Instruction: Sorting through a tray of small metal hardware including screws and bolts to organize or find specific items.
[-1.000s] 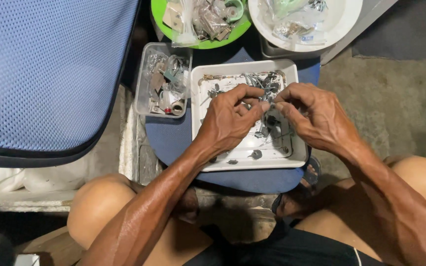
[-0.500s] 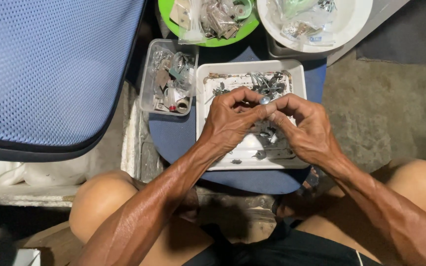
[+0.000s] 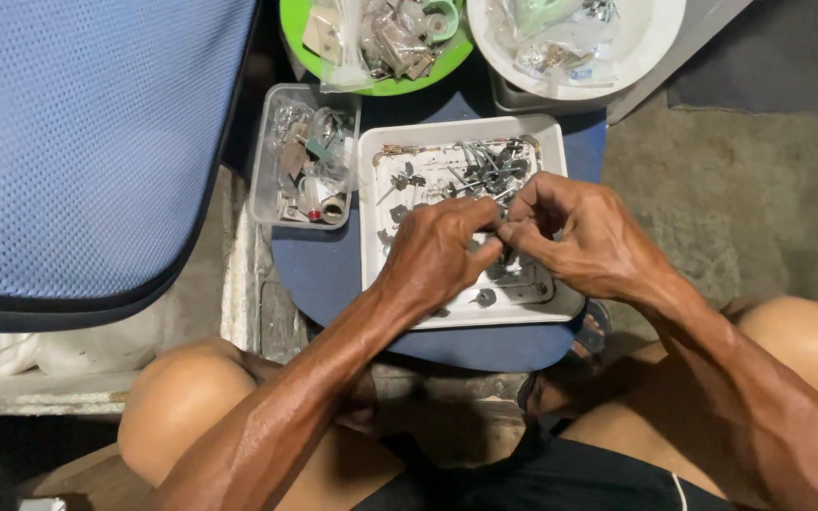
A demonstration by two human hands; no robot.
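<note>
Both hands meet over the shallow square white plastic tray [image 3: 376, 237], which sits on a round dark blue stool top serving as the desk [image 3: 319, 270]; the left hand [image 3: 437, 251] and the right hand [image 3: 584, 237] have their fingertips pinched together at the middle, closed round some small metal piece that is too hidden between the fingers to make out. Neither hand is spread open: the left is curled tightly with thumb pressed to forefinger, and the right arches over with its fingers bent in toward the same spot. A heap of small grey metal screws and washers [image 3: 480, 166] lies in the far part of the tray, with a few loose ones scattered near its front edge. To work such fine parts well, it seems wise to keep the pinch low over the tray so anything that slips falls back in, and to steady the wrists against each other. Left of the tray stands a clear rectangular plastic container of mixed hardware [image 3: 305, 170]; beyond are a green round plate with bagged parts [image 3: 381, 80] and a white round bowl with plastic bags [image 3: 650, 43].
</note>
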